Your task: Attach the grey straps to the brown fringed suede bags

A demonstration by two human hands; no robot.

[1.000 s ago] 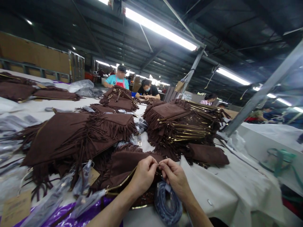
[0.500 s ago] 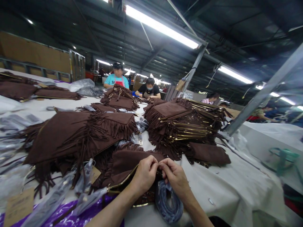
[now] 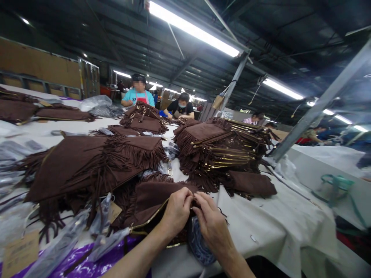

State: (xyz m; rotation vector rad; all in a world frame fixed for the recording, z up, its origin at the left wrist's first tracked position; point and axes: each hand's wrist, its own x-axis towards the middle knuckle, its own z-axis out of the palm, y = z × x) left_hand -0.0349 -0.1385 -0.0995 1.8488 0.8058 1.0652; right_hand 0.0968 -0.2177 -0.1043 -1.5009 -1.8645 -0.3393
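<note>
A brown fringed bag (image 3: 156,197) lies in front of me, its gold zipper (image 3: 149,219) open along the near side. At the bag's right end my left hand (image 3: 178,208) is closed, thumb and fingers pinched together. My right hand (image 3: 210,216) meets it there, also with pinched fingertips. What lies between the fingertips is too small and too covered to make out. Below my right hand hangs a coiled strap in clear plastic wrap (image 3: 198,241), partly hidden behind that hand.
Brown fringed bags are piled in a stack (image 3: 217,143) ahead, with another bag (image 3: 84,162) at left. A cardboard tag (image 3: 21,251), plastic-wrapped straps and purple plastic (image 3: 107,256) lie near left. A metal post (image 3: 319,102) slants up at right. Two co-workers (image 3: 139,92) sit across the table.
My right hand has turned and shifted slightly, covering more of the coiled strap. My left hand keeps its pinch at the bag's end. The whole view has shifted a little.
</note>
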